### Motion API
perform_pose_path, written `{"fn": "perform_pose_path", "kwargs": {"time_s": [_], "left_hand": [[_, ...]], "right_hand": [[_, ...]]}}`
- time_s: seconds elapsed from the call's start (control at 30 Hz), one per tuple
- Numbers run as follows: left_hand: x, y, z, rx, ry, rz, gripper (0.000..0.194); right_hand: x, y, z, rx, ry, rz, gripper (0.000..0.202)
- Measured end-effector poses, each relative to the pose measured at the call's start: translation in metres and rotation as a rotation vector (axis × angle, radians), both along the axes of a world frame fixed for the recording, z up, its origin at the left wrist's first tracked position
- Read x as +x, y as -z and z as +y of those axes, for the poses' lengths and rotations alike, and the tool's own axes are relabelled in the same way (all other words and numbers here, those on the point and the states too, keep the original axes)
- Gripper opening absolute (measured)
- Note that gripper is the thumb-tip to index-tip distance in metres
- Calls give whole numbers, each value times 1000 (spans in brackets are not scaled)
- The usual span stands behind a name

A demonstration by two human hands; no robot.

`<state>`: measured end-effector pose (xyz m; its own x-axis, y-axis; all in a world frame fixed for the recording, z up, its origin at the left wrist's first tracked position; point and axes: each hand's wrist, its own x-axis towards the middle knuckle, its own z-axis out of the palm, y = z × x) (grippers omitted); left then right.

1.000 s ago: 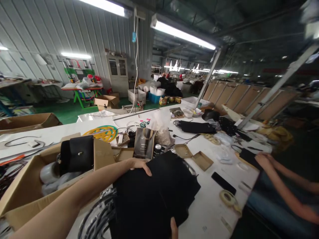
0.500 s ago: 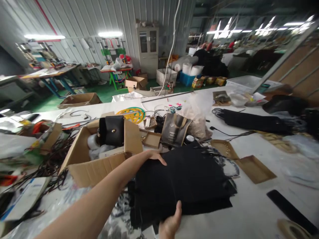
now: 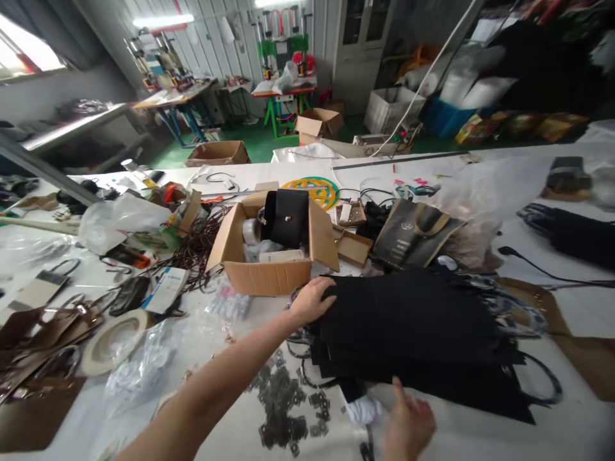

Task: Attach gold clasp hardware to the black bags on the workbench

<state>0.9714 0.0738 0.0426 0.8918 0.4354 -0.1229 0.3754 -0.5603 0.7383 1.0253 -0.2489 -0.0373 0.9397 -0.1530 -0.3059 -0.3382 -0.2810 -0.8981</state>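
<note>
Black stack (image 3: 408, 326), lying on the white tabletop (image 3: 471, 435) in front of the person; its flat layers sit unevenly at the near side, and a dark loop (image 3: 548, 378) projects from the right end. The left hand (image 3: 313, 301) rests on the far left corner; whether its grip pinches the layers or only presses on them cannot be told. The right hand (image 3: 410, 419), slightly blurred, is at the near edge, index finger extended, its grip loosely spread with nothing seen in it; contact with the edge is unclear. The step in hand appears to be handling the stack as one body. A further shift would call for steadying both edges, lest the layers slide apart.

Just beside the near edge is a white bundle (image 3: 364, 410); to its left are scattered dark metal pieces (image 3: 281, 403). Beyond the left hand stands an open carton (image 3: 266, 276) containing a black bag (image 3: 288, 218). A grey bag (image 3: 408, 234) leans behind the stack; a tape roll (image 3: 115, 342) lies well apart, far left.
</note>
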Motion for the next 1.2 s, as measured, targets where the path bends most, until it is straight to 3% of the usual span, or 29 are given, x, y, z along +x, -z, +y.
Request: {"fn": "perform_pose_path", "kwargs": {"time_s": [0.07, 0.1, 0.17, 0.23, 0.3, 0.37, 0.43, 0.5, 0.57, 0.63, 0.7, 0.77, 0.83, 0.9, 0.97, 1.1, 1.13, 1.2], "left_hand": [[-60, -7, -13, 14, -160, -126, 31], [-87, -9, -23, 8, -248, -187, 29], [-134, -11, -46, -45, -447, -233, 27], [-168, -10, -70, -135, -600, -223, 26], [-190, -10, -92, -221, -672, -196, 28], [-205, -10, -109, -277, -690, -179, 29], [-215, -11, -118, -304, -704, -173, 29], [-220, -14, -121, -313, -750, -174, 29], [-218, -17, -119, -312, -805, -184, 29], [-206, -20, -112, -313, -833, -199, 28], [-183, -22, -101, -311, -826, -196, 26], [-155, -22, -86, -269, -789, -114, 26], [-127, -21, -69, -165, -697, 124, 33], [-105, -20, -53, -97, -574, 388, 33], [-91, -26, -43, -83, -505, 504, 24], [-73, -59, -60, -61, -510, 418, 16], [-68, -70, -70, -69, -507, 358, 15], [-58, -89, -89, -150, -459, 109, 15]], "right_hand": [[3, -35, 12, -201, -63, -227, 63], [4, -53, 27, -207, -180, -320, 58], [3, -82, 75, -139, -585, -440, 44], [-2, -95, 129, -123, -973, -522, 37], [-11, -93, 173, -206, -1190, -578, 38], [-20, -79, 196, -303, -1282, -553, 29], [-26, -64, 198, -258, -1244, -464, 20], [-27, -55, 183, -140, -1142, -383, 26], [-20, -55, 161, -32, -986, -314, 34], [-8, -62, 139, 113, -728, -210, 39], [6, -72, 123, 311, -444, -81, 37], [17, -82, 116, 432, -336, -36, 35], [22, -89, 118, 424, -413, -79, 32], [20, -93, 123, 314, -571, -137, 32], [14, -93, 126, 173, -770, -167, 34], [3, -94, 118, 74, -1222, -237, 42], [3, -95, 112, 79, -1280, -264, 48], [5, -100, 100, 78, -1246, -298, 51]]}}
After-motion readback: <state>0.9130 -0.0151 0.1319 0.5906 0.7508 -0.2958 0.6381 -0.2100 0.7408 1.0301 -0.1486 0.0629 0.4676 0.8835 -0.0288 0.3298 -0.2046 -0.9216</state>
